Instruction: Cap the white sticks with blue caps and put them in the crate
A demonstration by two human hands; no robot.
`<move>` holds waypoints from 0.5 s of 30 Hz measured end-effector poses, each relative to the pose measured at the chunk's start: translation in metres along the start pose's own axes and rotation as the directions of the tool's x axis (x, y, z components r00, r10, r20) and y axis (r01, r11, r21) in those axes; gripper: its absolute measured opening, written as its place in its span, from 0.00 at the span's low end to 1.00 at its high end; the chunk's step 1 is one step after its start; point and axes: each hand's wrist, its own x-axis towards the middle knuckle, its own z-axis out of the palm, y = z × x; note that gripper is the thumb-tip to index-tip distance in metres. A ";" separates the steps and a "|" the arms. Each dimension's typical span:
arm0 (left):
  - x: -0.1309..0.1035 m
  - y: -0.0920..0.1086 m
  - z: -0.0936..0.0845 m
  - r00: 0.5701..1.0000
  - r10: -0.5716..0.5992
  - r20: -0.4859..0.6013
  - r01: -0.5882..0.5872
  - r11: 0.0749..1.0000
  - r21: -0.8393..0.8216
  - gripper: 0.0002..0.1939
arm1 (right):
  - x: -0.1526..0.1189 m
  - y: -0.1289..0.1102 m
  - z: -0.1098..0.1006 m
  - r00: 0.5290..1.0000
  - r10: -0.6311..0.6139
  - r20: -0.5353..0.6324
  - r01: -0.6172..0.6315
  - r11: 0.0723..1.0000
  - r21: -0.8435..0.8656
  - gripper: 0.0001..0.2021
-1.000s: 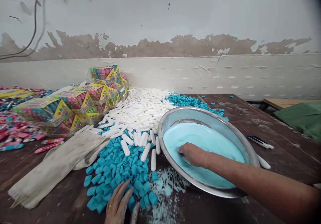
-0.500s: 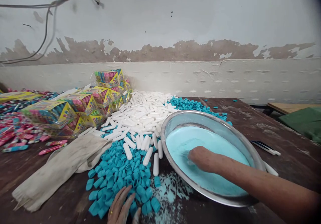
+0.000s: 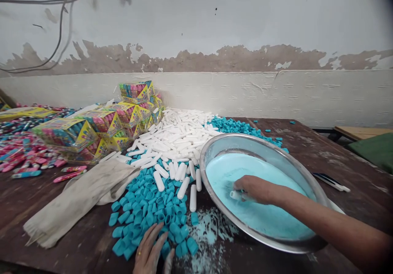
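- Basin (image 3: pixel 285 156) of shiny metal, seen in the head view, stands on the dark table (image 3: pixel 362 212), and we see pale blue powder (image 3: pixel 225 167) inside it.
- Within the basin we find our right hand (image 3: pixel 256 189), fingers curled and clamped on a white tube (image 3: pixel 234 194), whose end shows at the powder; the fingertips are blurred.
- At the near left of the basin our left hand (image 3: pixel 152 249) rests at the blue caps (image 3: pixel 147 202), fingers spread apart, holding nothing that we can see.
- Between that hand and the basin we see spilled powder (image 3: pixel 211 235) on the table.
- Left of the basin we have a heap of white tubes (image 3: pixel 176 133), then a cloth sleeve (image 3: pixel 76 200), clear packs (image 3: pixel 64 133) and loose pink pens (image 3: pixel 33 155).
- Behind the basin we see more blue caps (image 3: pixel 236 126); to its right lies a slim dark-and-white tool (image 3: pixel 331 182).
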 end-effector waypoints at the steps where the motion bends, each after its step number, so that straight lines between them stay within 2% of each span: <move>1: 0.000 0.001 0.000 1.000 -0.006 0.009 0.006 1.000 0.005 0.16 | -0.001 -0.003 0.002 0.999 0.037 -0.015 -0.039 0.993 -0.112 0.07; 3: 0.001 0.002 -0.001 1.000 -0.026 0.014 0.026 1.000 0.016 0.15 | 0.002 -0.010 0.010 0.996 0.071 -0.045 -0.079 0.973 -0.217 0.10; 5: 0.002 0.003 -0.001 0.999 -0.033 0.005 0.032 0.999 0.017 0.15 | 0.007 -0.017 0.016 0.997 0.044 -0.060 -0.055 0.980 -0.193 0.11; 7: 0.002 0.005 -0.002 1.000 -0.024 -0.007 0.024 1.000 0.010 0.15 | 0.012 -0.020 0.017 0.999 0.006 -0.053 -0.014 0.990 -0.142 0.08; 12: 0.008 0.014 -0.011 0.999 -0.037 0.004 0.037 0.999 -0.040 0.14 | 0.011 -0.009 0.003 0.999 0.022 -0.031 -0.018 0.992 0.123 0.04; 15: 0.032 0.033 -0.018 0.999 0.012 0.040 -0.009 0.997 -0.079 0.15 | -0.003 0.000 -0.002 0.995 0.034 -0.096 -0.004 0.956 0.295 0.03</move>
